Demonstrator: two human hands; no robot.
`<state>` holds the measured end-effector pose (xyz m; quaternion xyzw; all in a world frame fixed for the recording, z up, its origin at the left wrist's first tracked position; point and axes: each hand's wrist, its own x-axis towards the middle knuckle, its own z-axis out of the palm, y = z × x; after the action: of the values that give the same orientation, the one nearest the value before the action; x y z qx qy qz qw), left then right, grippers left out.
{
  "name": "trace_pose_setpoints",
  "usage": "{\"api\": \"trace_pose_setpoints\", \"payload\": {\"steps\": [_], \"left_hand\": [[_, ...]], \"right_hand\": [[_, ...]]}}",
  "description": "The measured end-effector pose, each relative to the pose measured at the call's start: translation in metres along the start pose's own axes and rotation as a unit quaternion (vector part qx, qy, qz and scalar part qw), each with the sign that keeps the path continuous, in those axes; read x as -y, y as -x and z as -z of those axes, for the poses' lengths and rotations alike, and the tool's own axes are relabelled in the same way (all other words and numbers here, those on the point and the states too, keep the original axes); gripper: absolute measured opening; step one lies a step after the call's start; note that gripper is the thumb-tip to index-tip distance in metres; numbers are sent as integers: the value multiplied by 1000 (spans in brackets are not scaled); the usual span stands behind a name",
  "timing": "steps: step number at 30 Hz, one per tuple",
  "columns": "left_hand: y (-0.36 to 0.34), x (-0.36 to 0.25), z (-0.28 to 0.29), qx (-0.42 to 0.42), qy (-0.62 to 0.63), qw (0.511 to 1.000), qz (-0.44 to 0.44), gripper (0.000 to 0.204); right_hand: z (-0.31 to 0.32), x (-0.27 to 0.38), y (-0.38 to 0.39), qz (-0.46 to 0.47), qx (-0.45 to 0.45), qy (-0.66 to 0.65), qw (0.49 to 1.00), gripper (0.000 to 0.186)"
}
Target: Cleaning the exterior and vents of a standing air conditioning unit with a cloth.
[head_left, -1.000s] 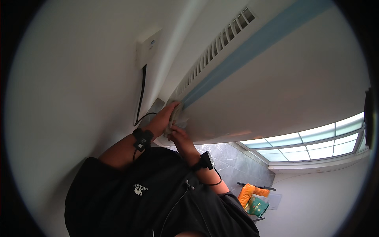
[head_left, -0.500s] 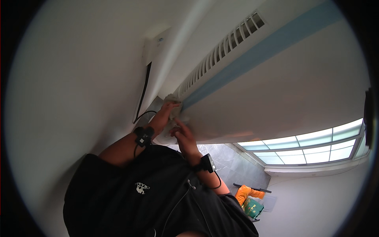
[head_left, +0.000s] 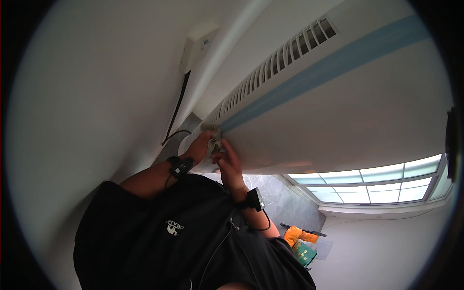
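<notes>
A crumpled greyish-beige cloth (head_left: 215,136) lies against the lower end of a long white appliance (head_left: 299,125), close to where its blue stripe begins. My left hand (head_left: 199,145) grips this cloth, its fingers partly hidden in the folds. Just right of it, my right hand (head_left: 231,166) has its index finger stretched out near the cloth's lower part, thumb apart, against the white surface. No object shows in that hand. Slatted vents (head_left: 275,65) run along the appliance above the blue stripe.
A small white box (head_left: 195,48) is fixed to the wall on the left, with a black cable (head_left: 179,106) running down from it. Grey tiled floor (head_left: 285,200) shows at lower right. Beyond are a window (head_left: 372,179), an orange item (head_left: 297,235) and a green bag (head_left: 304,253).
My left hand and the cloth have moved slightly down along the appliance's end. The cloth looks more bunched. My right hand's finger has shifted a little up and right.
</notes>
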<state>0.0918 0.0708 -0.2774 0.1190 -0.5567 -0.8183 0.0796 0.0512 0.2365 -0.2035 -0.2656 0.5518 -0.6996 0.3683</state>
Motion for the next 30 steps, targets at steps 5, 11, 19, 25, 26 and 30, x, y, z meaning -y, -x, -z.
{"api": "trace_pose_setpoints", "payload": {"steps": [5, 11, 19, 25, 26, 30], "left_hand": [[0, -42, -12, -22, -26, 993, -111, 39], [-10, -60, -16, -48, -273, 904, -324, 38], [6, -13, -3, -37, 24, 996, 78, 61], [5, -50, -13, -39, -15, 999, -23, 50], [1, -53, -12, -23, -114, 986, -118, 50], [-1, -70, -21, -13, -310, 884, -351, 39]], "right_hand": [[-7, 8, 0, 10, 7, 28, 1000, 63], [0, -2, 2, 11, -34, 61, 998, 55], [-7, 3, 1, -18, -53, 82, 995, 55], [-6, 5, 1, -21, -49, 107, 993, 52], [-7, 5, 1, -18, -49, 111, 992, 54], [4, -6, 4, 6, -54, 87, 995, 51]]}}
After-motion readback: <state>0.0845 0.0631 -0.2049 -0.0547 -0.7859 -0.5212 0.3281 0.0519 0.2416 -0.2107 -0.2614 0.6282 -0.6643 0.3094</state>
